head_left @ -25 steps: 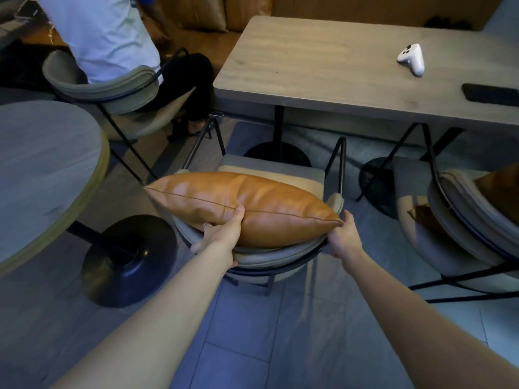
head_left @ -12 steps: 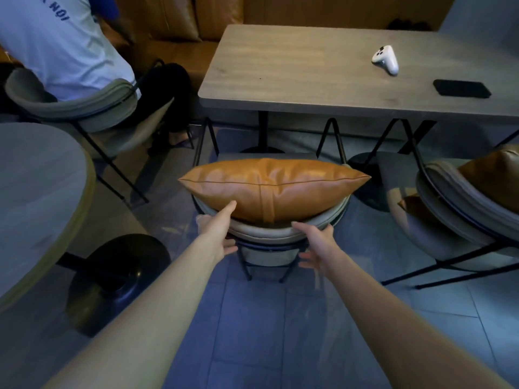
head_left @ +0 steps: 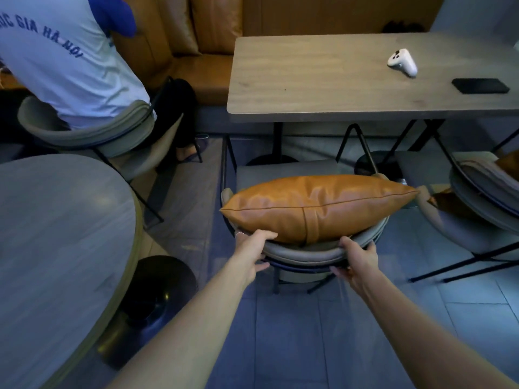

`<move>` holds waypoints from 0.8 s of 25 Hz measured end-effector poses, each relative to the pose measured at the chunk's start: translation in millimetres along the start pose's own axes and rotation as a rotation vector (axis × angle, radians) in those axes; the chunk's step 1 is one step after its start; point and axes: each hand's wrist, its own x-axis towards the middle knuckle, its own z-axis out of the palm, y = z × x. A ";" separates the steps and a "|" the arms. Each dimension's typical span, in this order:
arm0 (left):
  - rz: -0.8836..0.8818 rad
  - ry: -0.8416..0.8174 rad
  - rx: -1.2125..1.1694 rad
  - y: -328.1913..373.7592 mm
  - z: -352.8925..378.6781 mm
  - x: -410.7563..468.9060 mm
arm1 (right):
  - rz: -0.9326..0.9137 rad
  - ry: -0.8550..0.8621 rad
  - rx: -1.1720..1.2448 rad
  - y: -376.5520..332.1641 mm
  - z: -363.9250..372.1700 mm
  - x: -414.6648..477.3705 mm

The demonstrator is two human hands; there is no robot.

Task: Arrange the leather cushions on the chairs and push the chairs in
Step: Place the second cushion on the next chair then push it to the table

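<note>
1. Tiled floor (head_left: 323, 332) at 6 o'clock, between the two forearms: open.
2. Round table (head_left: 56, 234) blocks 9 o'clock; its black base (head_left: 163, 290) stands just beside the left forearm.
3. Rectangular table (head_left: 351, 80) edge at 12 o'clock overhangs the chair (head_left: 303, 254) front; its post (head_left: 277, 141) stands beyond the seat.
4. Second chair (head_left: 483, 209) near at 3 o'clock; narrow floor gap between.
5. Seated person (head_left: 70, 66) at 10 o'clock.

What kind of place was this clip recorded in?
Probably a café or lounge seating area: a padded bench along the wall, a rectangular wooden table and a round one, and matching metal-framed chairs with tan leather cushions.
</note>
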 end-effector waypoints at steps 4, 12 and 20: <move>0.031 0.091 -0.023 -0.8 -17.0 13.8 | 0.046 0.036 -0.016 27.1 21.6 -15.3; 0.041 0.203 0.030 9.4 -26.9 48.8 | 0.054 0.006 -0.107 27.5 31.1 -2.3; -0.020 0.146 0.024 2.6 -27.5 52.2 | -0.011 -0.005 -0.142 21.6 26.9 0.8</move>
